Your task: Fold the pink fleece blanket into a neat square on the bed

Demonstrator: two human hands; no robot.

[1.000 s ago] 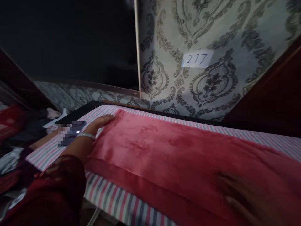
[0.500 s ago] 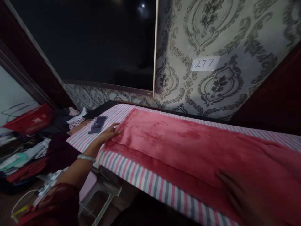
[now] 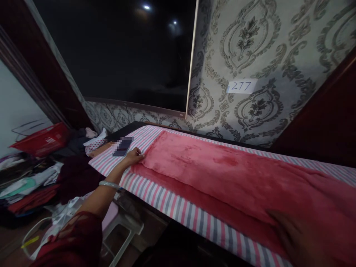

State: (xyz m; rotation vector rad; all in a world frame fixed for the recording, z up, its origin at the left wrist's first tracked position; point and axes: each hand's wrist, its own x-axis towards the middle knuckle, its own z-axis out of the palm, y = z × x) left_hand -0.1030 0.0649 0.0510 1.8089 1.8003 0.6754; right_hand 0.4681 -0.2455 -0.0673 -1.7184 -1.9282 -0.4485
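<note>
A red plush blanket, folded into a long band, lies on a bed covered by a pink, grey and white striped sheet. My left hand, a silver bangle on its wrist, pinches the blanket's left end. My right hand rests flat on the blanket at the lower right, fingers spread, dim and blurred. A dark phone lies on the sheet just left of my left hand.
A patterned wall with a paper label reading 277 stands behind the bed beside a dark window. A red basket and piled clothes lie at the left. A white plastic stool stands by the bed's near edge.
The view has pulled back and swung left, showing more floor and clutter. My left hand slid from the blanket's far left corner to its near left end. My right hand stays on the blanket.
</note>
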